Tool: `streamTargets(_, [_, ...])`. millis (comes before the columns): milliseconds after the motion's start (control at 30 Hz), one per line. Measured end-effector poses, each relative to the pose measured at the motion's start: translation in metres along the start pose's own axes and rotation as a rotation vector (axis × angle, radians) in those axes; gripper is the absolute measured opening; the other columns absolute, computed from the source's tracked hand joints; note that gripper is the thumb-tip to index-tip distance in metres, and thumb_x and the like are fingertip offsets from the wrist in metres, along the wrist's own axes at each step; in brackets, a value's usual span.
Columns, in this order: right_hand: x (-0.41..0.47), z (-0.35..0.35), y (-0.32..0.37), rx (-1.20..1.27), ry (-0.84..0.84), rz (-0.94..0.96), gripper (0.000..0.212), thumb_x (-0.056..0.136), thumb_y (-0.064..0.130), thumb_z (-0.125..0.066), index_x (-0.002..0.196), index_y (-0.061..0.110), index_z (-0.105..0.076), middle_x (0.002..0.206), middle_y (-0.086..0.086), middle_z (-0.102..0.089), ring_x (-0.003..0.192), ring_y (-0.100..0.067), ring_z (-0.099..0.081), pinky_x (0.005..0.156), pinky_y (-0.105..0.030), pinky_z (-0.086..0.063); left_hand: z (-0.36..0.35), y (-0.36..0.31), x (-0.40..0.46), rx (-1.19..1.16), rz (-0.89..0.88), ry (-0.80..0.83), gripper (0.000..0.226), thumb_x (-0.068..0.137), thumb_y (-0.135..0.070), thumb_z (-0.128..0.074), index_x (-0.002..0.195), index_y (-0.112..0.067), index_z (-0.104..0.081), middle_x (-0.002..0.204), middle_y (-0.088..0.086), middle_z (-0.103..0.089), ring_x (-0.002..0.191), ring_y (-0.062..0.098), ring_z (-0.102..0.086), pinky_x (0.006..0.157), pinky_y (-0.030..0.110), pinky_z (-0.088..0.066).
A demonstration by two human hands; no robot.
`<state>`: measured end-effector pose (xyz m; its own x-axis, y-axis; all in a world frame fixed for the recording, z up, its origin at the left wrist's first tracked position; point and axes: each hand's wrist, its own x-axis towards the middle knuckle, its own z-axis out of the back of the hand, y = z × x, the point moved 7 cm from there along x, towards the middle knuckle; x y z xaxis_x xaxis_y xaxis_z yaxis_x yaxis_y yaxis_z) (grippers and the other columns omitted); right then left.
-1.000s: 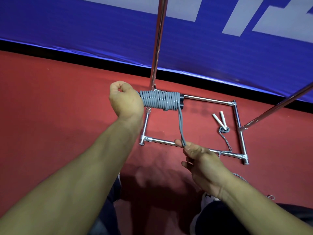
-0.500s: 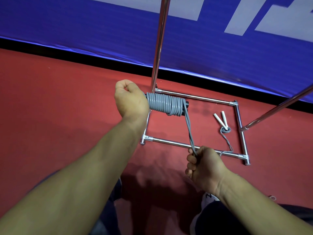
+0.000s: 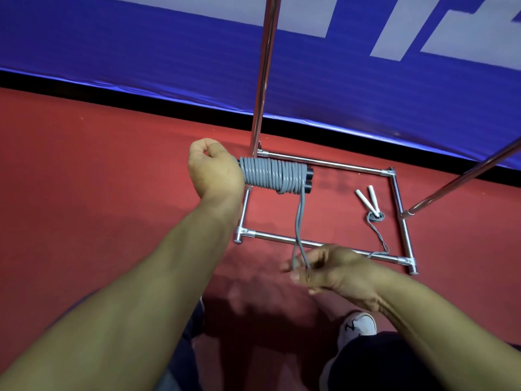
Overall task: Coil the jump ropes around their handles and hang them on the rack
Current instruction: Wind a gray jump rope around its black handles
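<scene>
- Room-wise: the rack's (image 3: 318, 244) chrome base frame lies on the red floor (image 3: 84, 193) right under the fingers of both hands, with its upright pole (image 3: 263, 80) rising just beyond the left hand's knuckles. Blue banner wall (image 3: 141, 52) behind that. Plenty of bare floor out to the left of the left hand.
- Left hand (image 3: 214, 170) is clenched tight around the near ends of the black handles (image 3: 308, 180); the far tips poke out past the coil, away from the fingers.
- Right hand (image 3: 335, 270) is lower and nearer, fingers curled and pinching the loose tail. It's blurry, so I can't make out the exact finger placement.
- The gray jump rope (image 3: 272, 176) is wound in neat, snug turns around both handles, starting right against the left fingers. A doubled strand drops from the far end of the coil down to the right fingers, crossing the front bar.
- A second jump rope (image 3: 372, 206) with white handles lies on the floor inside the frame, beyond the right hand, its cord draped over the front bar.
</scene>
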<state>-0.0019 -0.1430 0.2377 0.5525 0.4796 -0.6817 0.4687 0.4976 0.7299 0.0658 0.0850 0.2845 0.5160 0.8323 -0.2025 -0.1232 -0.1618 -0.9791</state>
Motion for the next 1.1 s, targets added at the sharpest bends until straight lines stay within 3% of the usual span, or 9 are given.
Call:
streamTargets(100, [0.001, -0.004, 0.002, -0.265, 0.021, -0.034, 0.015, 0.097, 0.016, -0.060, 0.107, 0.017, -0.070, 0.063, 0.011, -0.054, 0.057, 0.001, -0.053, 0.074, -0.032, -0.060, -0.005, -0.002, -0.011, 0.005, -0.038, 0.064, 0.029, 0.097, -0.012, -0.042, 0.073, -0.027, -0.049, 0.057, -0.012, -0.046, 0.043, 0.000, -0.043, 0.050, 0.019, -0.037])
streamTargets(200, [0.007, -0.008, 0.006, -0.256, -0.082, -0.017, 0.025, 0.104, 0.024, -0.042, 0.105, 0.018, -0.067, 0.068, 0.000, -0.039, 0.047, -0.004, -0.048, 0.061, -0.043, -0.061, -0.008, -0.001, -0.015, -0.020, 0.005, 0.090, 0.029, 0.097, -0.011, -0.040, 0.073, -0.025, -0.049, 0.057, -0.010, -0.046, 0.042, 0.000, -0.042, 0.046, 0.019, -0.037])
streamTargets(300, [0.012, -0.010, 0.003, -0.111, -0.171, 0.000, 0.026, 0.106, 0.029, -0.036, 0.110, 0.022, -0.060, 0.074, -0.006, -0.052, 0.046, -0.014, -0.055, 0.046, -0.037, -0.056, -0.006, 0.004, -0.010, -0.066, 0.082, 0.078, 0.028, 0.097, -0.012, -0.039, 0.074, -0.024, -0.049, 0.061, -0.006, -0.049, 0.052, 0.014, -0.046, 0.051, 0.024, -0.037])
streamTargets(400, [0.014, -0.001, -0.003, -0.051, -0.320, 0.013, 0.025, 0.105, 0.025, -0.038, 0.106, 0.022, -0.063, 0.050, -0.001, -0.040, 0.034, -0.010, -0.039, 0.039, -0.028, -0.047, -0.002, 0.006, -0.004, -0.063, 0.086, 0.047, 0.028, 0.097, -0.011, -0.039, 0.074, -0.024, -0.049, 0.063, -0.004, -0.050, 0.056, 0.017, -0.047, 0.054, 0.026, -0.040])
streamTargets(500, [0.010, 0.011, 0.000, 0.009, -0.496, 0.090, 0.020, 0.101, 0.028, -0.049, 0.095, 0.016, -0.063, 0.058, 0.002, -0.040, 0.046, -0.010, -0.037, 0.052, -0.028, -0.040, -0.001, 0.010, 0.002, -0.061, 0.101, 0.015, 0.027, 0.096, -0.011, -0.040, 0.074, -0.024, -0.049, 0.064, -0.003, -0.051, 0.057, 0.018, -0.049, 0.057, 0.028, -0.042])
streamTargets(600, [0.008, 0.012, -0.002, 0.287, -0.525, 0.159, 0.028, 0.095, 0.044, -0.051, 0.082, 0.022, -0.063, 0.065, 0.009, -0.044, 0.056, -0.009, -0.038, 0.060, -0.030, -0.042, 0.003, 0.016, 0.011, -0.074, 0.155, -0.033, 0.025, 0.095, -0.014, -0.040, 0.074, -0.024, -0.050, 0.065, -0.002, -0.053, 0.061, 0.023, -0.049, 0.058, 0.030, -0.040])
streamTargets(733, [0.010, 0.014, -0.016, 0.783, -0.574, 0.114, 0.034, 0.099, 0.022, -0.041, 0.078, 0.018, -0.068, 0.066, 0.003, -0.039, 0.052, -0.011, -0.031, 0.059, -0.031, -0.039, 0.005, 0.015, 0.013, -0.090, 0.147, -0.068, 0.026, 0.095, -0.013, -0.039, 0.074, -0.025, -0.049, 0.065, -0.003, -0.052, 0.058, 0.020, -0.049, 0.053, 0.026, -0.040])
streamTargets(933, [0.006, 0.004, -0.010, 0.827, -0.238, 0.130, 0.030, 0.094, 0.005, -0.050, 0.113, 0.011, -0.072, 0.073, 0.007, -0.054, 0.060, -0.005, -0.042, 0.069, -0.024, -0.039, 0.003, 0.010, 0.012, -0.103, 0.127, -0.072, 0.027, 0.097, -0.012, -0.040, 0.074, -0.024, -0.048, 0.065, -0.005, -0.051, 0.056, 0.013, -0.048, 0.055, 0.024, -0.041])
streamTargets(1100, [-0.006, 0.000, 0.005, 0.242, -0.077, 0.177, 0.030, 0.084, -0.006, -0.066, 0.072, 0.019, -0.078, 0.090, 0.009, -0.076, 0.082, 0.002, -0.065, 0.075, -0.013, -0.049, -0.006, 0.004, 0.002, -0.042, 0.021, 0.013, 0.028, 0.097, -0.012, -0.042, 0.074, -0.026, -0.049, 0.064, -0.008, -0.049, 0.054, 0.008, -0.046, 0.055, 0.022, -0.040])
